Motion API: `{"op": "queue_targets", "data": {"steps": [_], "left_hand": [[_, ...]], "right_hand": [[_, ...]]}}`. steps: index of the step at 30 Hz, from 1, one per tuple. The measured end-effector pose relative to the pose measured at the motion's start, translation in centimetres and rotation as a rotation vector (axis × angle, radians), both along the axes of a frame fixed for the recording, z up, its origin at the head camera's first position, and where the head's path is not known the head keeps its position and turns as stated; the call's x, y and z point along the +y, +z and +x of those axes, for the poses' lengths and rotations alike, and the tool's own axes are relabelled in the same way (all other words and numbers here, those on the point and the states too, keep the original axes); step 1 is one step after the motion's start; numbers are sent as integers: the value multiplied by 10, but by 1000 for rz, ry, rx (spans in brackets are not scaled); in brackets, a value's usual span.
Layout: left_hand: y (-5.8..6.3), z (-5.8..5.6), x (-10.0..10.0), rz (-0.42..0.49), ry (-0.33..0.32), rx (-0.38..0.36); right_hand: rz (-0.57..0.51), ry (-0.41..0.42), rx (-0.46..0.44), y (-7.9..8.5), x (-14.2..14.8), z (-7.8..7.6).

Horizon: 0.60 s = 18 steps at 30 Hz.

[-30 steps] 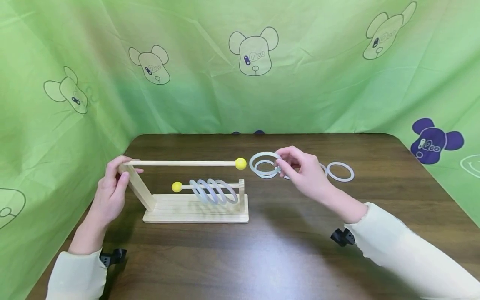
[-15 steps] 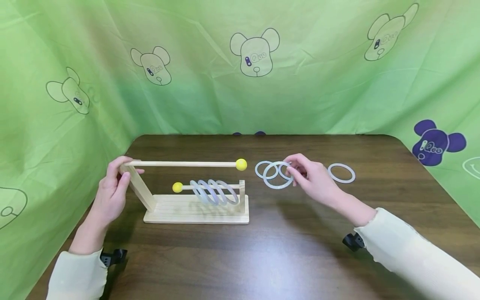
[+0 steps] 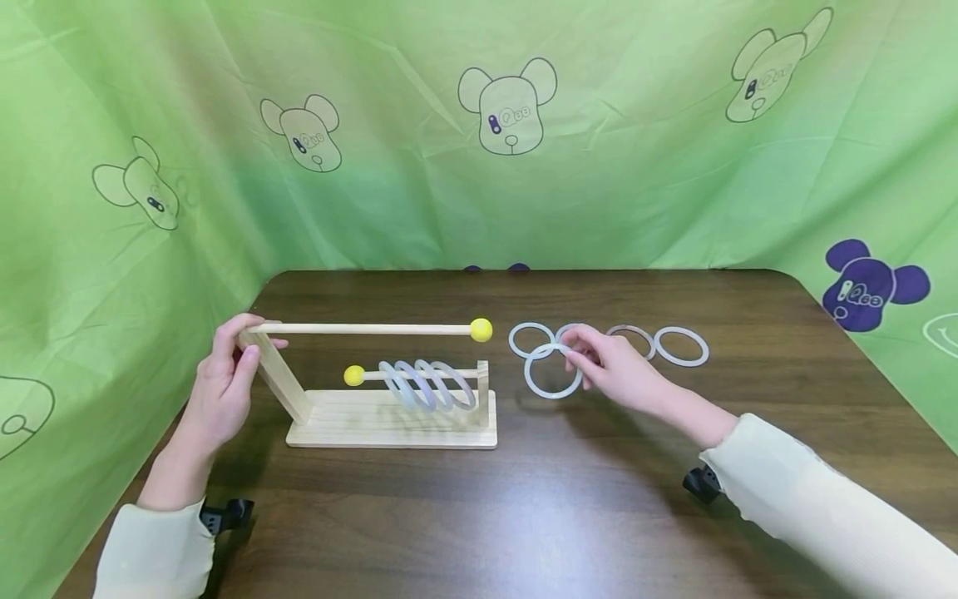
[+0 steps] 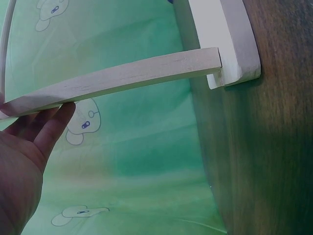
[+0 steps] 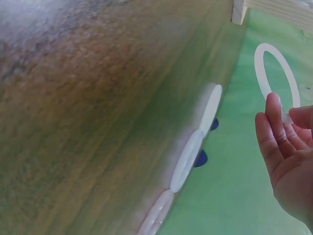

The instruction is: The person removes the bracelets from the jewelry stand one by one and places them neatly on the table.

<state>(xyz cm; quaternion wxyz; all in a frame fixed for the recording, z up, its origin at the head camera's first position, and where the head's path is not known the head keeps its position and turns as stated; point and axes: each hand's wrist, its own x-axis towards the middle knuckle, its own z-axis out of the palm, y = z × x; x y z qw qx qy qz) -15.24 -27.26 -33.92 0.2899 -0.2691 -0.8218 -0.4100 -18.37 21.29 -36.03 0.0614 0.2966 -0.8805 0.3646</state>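
My left hand [image 3: 217,395] grips the top of a slanted wooden post [image 3: 280,378]. The left wrist view has this post [image 4: 122,73] with fingers against its underside. From the post's top, an upper rod [image 3: 367,329] runs right to a yellow ball [image 3: 481,330] and carries no rings. A lower rod, ending in another yellow ball [image 3: 354,376], carries several pale rings [image 3: 407,389]. My right hand [image 3: 617,370] pinches a whitish ring [image 3: 527,376] above the table, right of the stand. In the right wrist view, thumb and fingers hold this ring [image 5: 261,68] by its edge.
Several more rings lie in a row behind my right hand, among them a left one [image 3: 512,341] and a far-right one [image 3: 683,363]. The stand's base [image 3: 329,431] rests on the dark wooden table [image 3: 479,516]. A green printed cloth [image 3: 404,200] hangs behind.
The right hand has first moved right, then slightly left and nearer, with the ring. The ring now sits lower in view. The left hand and the stand stay in place.
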Motion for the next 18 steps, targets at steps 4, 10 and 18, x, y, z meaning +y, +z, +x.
{"op": "queue_targets", "data": {"steps": [4, 10, 18], "left_hand": [[0, 0, -1, 5, -10, 3], [-1, -1, -1, 9, -15, 7], [-2, -2, -1, 9, -4, 3]], "right_hand": [[2, 1, -87, -4, 0, -4], [-8, 3, -226, -9, 0, -9], [7, 32, -318, -16, -2, -17]]}}
